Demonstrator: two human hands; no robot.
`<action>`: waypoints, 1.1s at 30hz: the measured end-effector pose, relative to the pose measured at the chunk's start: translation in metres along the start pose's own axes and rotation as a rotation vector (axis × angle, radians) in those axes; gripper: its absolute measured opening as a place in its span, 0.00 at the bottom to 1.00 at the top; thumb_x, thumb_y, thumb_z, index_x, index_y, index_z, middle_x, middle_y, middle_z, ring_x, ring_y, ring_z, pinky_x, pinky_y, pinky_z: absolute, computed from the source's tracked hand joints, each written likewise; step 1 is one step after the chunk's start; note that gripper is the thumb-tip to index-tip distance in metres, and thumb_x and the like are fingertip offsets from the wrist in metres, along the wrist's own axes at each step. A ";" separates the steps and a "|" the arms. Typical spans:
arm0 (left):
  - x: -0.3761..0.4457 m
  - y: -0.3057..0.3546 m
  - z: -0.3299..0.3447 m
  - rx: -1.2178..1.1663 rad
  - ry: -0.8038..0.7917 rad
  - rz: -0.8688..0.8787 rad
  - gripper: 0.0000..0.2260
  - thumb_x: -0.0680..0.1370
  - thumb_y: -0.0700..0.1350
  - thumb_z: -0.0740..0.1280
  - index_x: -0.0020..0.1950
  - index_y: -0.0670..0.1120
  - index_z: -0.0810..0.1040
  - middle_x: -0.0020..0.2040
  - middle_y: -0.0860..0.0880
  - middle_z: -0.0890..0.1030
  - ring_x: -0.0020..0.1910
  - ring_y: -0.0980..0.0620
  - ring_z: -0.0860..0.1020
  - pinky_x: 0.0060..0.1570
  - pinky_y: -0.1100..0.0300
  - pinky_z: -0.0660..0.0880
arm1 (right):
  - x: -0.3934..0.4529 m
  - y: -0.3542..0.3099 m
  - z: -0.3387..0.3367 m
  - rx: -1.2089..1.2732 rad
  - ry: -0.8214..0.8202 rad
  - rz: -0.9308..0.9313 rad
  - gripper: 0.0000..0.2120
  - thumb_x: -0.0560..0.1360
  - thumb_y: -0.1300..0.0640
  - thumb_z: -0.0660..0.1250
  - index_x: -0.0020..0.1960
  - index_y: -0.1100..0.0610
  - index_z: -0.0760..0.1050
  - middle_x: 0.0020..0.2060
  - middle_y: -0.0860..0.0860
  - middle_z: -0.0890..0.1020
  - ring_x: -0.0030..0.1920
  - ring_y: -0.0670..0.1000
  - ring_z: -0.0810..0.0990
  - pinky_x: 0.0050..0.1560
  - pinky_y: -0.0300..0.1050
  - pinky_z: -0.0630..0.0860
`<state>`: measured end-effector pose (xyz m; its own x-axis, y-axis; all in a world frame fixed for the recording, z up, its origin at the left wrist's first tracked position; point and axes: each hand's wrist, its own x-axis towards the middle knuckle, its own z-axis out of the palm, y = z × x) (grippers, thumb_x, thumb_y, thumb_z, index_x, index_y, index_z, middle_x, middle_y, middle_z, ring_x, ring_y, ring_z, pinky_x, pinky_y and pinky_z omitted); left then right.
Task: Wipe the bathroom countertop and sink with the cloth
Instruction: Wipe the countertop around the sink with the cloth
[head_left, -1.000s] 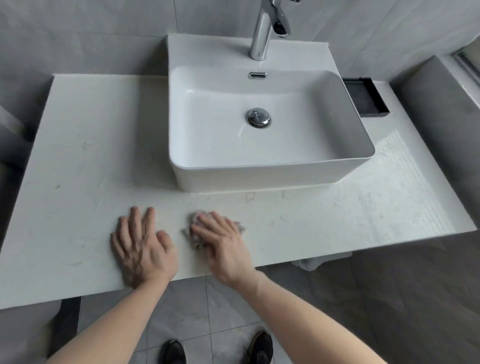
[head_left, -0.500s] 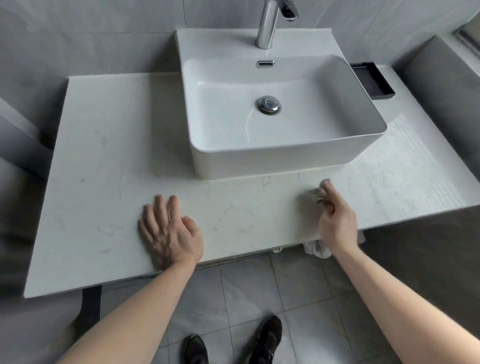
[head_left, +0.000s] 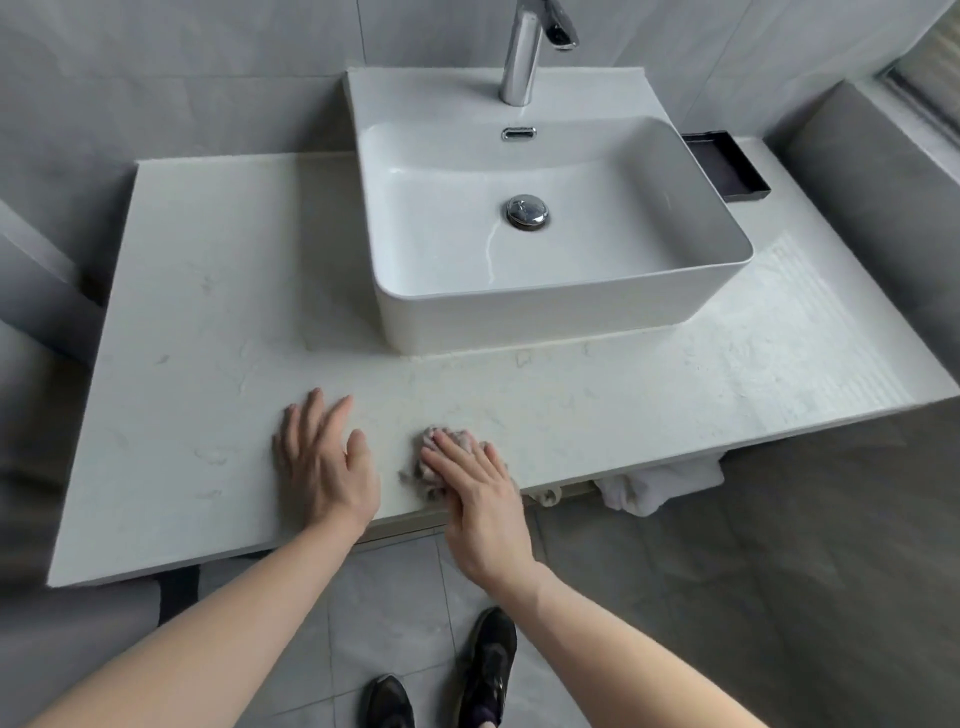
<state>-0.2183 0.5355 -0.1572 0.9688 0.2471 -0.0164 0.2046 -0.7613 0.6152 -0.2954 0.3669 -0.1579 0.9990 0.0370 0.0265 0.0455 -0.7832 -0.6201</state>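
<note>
Your right hand (head_left: 480, 499) lies flat, fingers out, pressing the cloth (head_left: 434, 462) onto the counter (head_left: 208, 322) near its front edge; it is not closed around it. Most of the cloth is hidden under your palm and fingers, with only a crumpled, blurred fringe showing past the fingertips and to their left. Just left of that, your left hand (head_left: 324, 467) rests open and flat on the counter, holding nothing, apart from the cloth. Beyond the cloth stands the sink (head_left: 550, 322), its near wall well clear of your fingertips. The tap (head_left: 524, 57) is cut off at the top of view. Right of your right hand, a white towel (head_left: 660, 483) hangs below the counter edge, mostly hidden. A black tray (head_left: 727, 166) is half hidden behind the sink.
</note>
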 end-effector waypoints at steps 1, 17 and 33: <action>0.002 -0.004 -0.010 -0.141 -0.020 -0.005 0.25 0.75 0.47 0.57 0.71 0.46 0.77 0.78 0.46 0.69 0.79 0.44 0.61 0.79 0.51 0.53 | -0.003 -0.006 0.003 0.036 -0.017 -0.027 0.33 0.75 0.66 0.60 0.76 0.44 0.71 0.79 0.38 0.66 0.82 0.46 0.58 0.81 0.52 0.56; 0.062 -0.151 -0.149 -0.040 -0.062 -0.458 0.29 0.80 0.58 0.55 0.79 0.49 0.60 0.75 0.40 0.71 0.73 0.35 0.67 0.68 0.44 0.66 | 0.048 0.113 -0.101 -0.215 0.158 0.488 0.25 0.85 0.54 0.54 0.82 0.50 0.60 0.83 0.47 0.54 0.83 0.59 0.50 0.83 0.56 0.48; 0.081 -0.176 -0.137 0.033 0.053 -0.465 0.22 0.83 0.55 0.48 0.55 0.41 0.74 0.63 0.31 0.76 0.64 0.30 0.71 0.61 0.41 0.68 | 0.005 -0.102 0.074 0.145 -0.219 -0.240 0.23 0.83 0.63 0.59 0.75 0.47 0.72 0.79 0.40 0.66 0.82 0.44 0.57 0.81 0.51 0.56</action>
<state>-0.1945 0.7715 -0.1584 0.7648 0.5963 -0.2440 0.6208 -0.5807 0.5266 -0.2957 0.4932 -0.1528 0.9351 0.3536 0.0258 0.2622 -0.6408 -0.7215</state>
